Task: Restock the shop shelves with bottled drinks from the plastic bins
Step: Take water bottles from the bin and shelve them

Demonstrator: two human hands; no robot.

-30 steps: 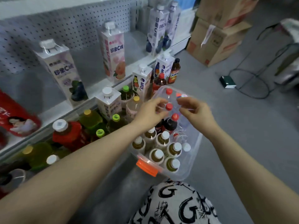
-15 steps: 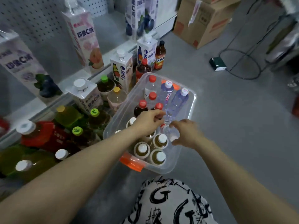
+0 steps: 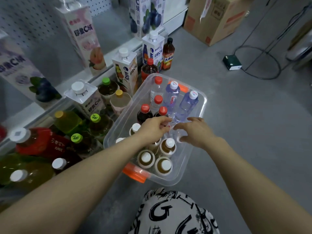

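Both hands have dropped from the red-capped bottles (image 3: 158, 80) to mid-bin. My right hand (image 3: 195, 132) curls its fingers round a clear bottle (image 3: 174, 134). The left hand (image 3: 152, 130) curls fingers against it; whether they grip, I cannot tell. The plastic bin (image 3: 203, 105) sits on the floor beside the shelf (image 3: 33, 114).

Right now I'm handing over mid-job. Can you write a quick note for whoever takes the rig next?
Left hand: fingertips at a clear bottle in the middle of the bin; grip unclear.
Right hand: fingers and thumb curled round that bottle.
Clear bin: on the floor beside the shelves, holding white-capped tea bottles, red-capped colas and water bottles.
Done: the lower shelf already carries many drinks.
Left: the bin looks nearly full, so most of it needs shelving.
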